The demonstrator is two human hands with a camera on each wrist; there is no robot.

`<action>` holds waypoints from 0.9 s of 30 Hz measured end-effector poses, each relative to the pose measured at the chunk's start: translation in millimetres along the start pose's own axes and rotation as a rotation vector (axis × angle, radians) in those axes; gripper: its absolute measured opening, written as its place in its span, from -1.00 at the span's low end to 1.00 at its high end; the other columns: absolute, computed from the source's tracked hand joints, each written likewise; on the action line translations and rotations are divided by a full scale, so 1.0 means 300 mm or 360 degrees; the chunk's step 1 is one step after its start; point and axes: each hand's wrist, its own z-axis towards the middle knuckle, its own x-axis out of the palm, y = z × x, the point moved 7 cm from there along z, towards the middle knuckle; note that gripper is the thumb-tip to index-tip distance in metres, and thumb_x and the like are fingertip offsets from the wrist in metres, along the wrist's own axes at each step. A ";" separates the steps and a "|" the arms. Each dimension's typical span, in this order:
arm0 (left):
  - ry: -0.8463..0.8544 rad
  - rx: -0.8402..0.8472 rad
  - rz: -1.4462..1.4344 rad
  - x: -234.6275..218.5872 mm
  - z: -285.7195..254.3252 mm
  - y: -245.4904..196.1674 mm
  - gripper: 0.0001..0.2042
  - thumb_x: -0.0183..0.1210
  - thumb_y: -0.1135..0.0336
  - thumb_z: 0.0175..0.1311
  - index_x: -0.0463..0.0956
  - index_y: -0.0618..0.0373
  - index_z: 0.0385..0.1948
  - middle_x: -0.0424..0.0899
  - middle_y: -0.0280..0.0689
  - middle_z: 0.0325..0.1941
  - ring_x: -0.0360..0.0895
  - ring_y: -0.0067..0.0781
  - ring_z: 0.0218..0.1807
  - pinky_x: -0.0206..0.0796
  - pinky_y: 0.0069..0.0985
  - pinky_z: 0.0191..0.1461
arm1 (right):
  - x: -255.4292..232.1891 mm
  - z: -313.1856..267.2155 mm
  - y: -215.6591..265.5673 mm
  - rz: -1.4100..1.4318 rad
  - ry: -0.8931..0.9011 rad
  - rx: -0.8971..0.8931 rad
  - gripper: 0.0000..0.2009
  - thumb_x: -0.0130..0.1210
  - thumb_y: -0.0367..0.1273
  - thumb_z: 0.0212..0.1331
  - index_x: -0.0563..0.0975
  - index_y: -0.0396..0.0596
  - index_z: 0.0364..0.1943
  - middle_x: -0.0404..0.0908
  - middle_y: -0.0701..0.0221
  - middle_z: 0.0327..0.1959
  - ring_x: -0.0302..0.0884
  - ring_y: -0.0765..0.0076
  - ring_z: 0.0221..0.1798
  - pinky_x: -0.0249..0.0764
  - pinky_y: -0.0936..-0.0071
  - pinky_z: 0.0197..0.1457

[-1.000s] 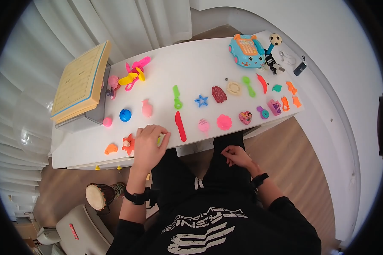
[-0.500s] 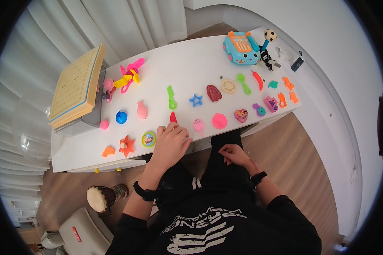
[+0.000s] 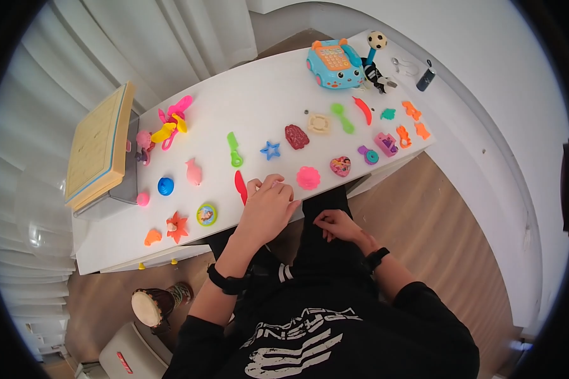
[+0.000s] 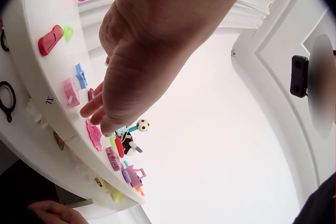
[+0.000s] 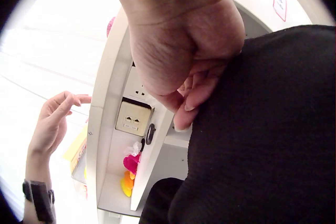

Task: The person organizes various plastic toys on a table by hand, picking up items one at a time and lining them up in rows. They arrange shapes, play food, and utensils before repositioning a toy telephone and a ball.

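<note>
My left hand (image 3: 269, 208) is over the front edge of the white table (image 3: 202, 107), its fingers loosely bent with nothing held in them. Right under it a pink toy is mostly covered in the head view; the left wrist view shows a pink toy (image 4: 71, 92) beside the fingers. A red toy knife (image 3: 240, 187) lies just left of the hand, and a pink scalloped disc (image 3: 308, 177) just right of it. A blue star (image 3: 270, 150) sits farther back. Resting by the thigh, my right hand (image 3: 337, 225) has loosely curled fingers and holds nothing.
A blue toy phone (image 3: 336, 65) and a footballer figure (image 3: 376, 72) stand at the back right. Stacked boards (image 3: 98, 145) occupy the left end. Along the table lie several small toys, including a heart box (image 3: 340, 166) and a green-rimmed round toy (image 3: 207, 215). A drum (image 3: 148, 307) stands on the floor.
My left hand has moved rightward along the table's front, uncovering the green-rimmed round toy, then passing the red knife to the pink toy. The head view has shifted; my right hand stays by the thigh.
</note>
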 end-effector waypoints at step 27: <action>-0.0023 0.0351 -0.0128 0.080 0.219 -0.253 -0.84 0.27 0.24 0.35 0.56 0.09 -0.19 0.64 -0.29 0.20 0.41 -0.30 0.37 0.08 -0.05 0.29 | -0.023 -0.001 0.012 0.0051 0.0044 -0.0061 -0.74 0.15 -0.26 0.44 0.62 -0.22 -0.06 0.70 0.32 -0.52 0.70 0.45 -0.54 0.57 0.53 -0.48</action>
